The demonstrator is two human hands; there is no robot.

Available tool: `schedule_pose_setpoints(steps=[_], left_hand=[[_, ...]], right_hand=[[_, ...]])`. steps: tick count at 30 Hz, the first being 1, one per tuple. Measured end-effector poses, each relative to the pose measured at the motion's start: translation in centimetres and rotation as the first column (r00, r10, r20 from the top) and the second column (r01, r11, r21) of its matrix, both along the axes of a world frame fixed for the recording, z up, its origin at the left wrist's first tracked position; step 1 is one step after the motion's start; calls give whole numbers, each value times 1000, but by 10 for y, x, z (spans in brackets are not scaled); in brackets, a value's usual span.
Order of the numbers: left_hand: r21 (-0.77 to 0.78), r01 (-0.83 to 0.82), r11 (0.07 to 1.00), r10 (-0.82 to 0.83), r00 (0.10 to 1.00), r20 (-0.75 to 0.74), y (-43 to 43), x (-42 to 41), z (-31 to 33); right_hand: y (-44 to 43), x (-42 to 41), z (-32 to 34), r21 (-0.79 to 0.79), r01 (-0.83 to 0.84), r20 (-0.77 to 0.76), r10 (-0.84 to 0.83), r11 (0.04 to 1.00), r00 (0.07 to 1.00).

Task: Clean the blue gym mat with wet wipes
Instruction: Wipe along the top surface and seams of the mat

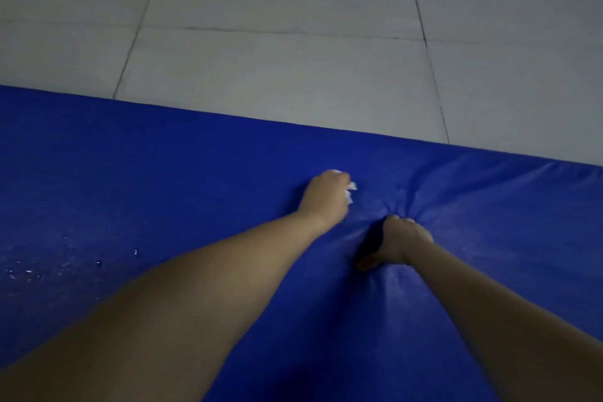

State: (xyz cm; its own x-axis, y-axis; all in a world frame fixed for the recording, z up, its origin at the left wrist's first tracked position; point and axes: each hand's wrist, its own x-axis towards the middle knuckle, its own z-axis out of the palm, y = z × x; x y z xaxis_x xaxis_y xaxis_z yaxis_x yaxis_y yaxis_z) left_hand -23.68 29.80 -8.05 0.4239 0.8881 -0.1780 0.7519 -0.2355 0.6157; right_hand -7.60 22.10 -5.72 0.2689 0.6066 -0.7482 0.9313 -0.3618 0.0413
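Near centre, a wet wipe point(351, 192) was clenched in the left hand point(325, 196) to scrub the blue gym mat point(156, 173), seemingly steadied by the right hand point(400, 241), grip unclear.

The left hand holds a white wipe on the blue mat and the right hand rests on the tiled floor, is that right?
Not quite. In the head view the right hand presses into the blue mat, which puckers around it, not on the tiled floor. The left hand does hold the white wipe on the mat.
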Motion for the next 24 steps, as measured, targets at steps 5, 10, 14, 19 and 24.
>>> schedule_pose_setpoints(steps=[5, 10, 14, 19, 24], left_hand=[[61, 259, 964, -249, 959, -139, -12, 33, 3], [92, 131, 987, -107, 966, -235, 11, -55, 9], [74, -159, 985, 174, 921, -348, 24, -147, 15], [-19, -481, 877, 464, 855, -231, 24, -201, 15], [66, -447, 892, 450, 864, -226, 12, -180, 6]], right_hand=[[12, -9, 6, -69, -87, -13, 86, 994, 996], [10, -6, 10, -28, -96, -21, 96, 995, 995], [6, -3, 9, -26, -112, -15, 111, 993, 994], [6, -2, 9, -37, -90, -14, 90, 995, 996], [5, -3, 6, -29, -78, -6, 78, 997, 997]])
